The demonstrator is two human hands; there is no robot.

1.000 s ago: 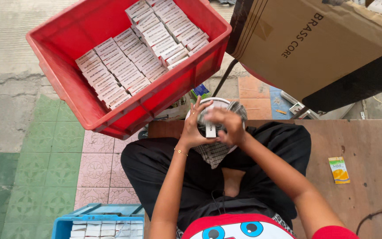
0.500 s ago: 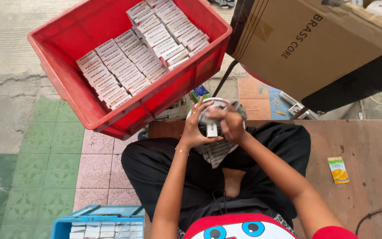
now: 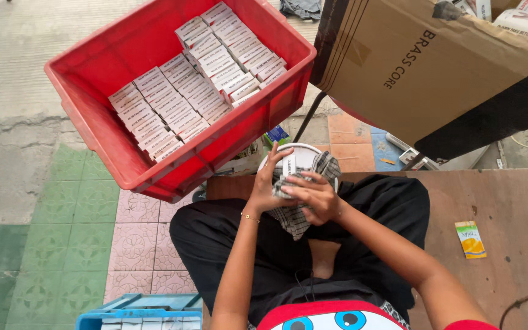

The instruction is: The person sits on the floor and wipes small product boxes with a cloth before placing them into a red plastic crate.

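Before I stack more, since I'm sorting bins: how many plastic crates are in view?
2: a red crate of small boxes at upper left, and a blue crate at the bottom edge, partly cut off. Others may be hidden.

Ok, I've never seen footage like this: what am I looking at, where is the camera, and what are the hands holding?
There is no machine: the single camera sits on a seated person's head and looks down. Their left hand and right hand hold a checked cloth against a round white object above their lap. In front stands a red crate filled with rows of small white boxes. A cardboard box is at upper right, a small sachet lies on the brown board, and a blue crate is at the bottom.
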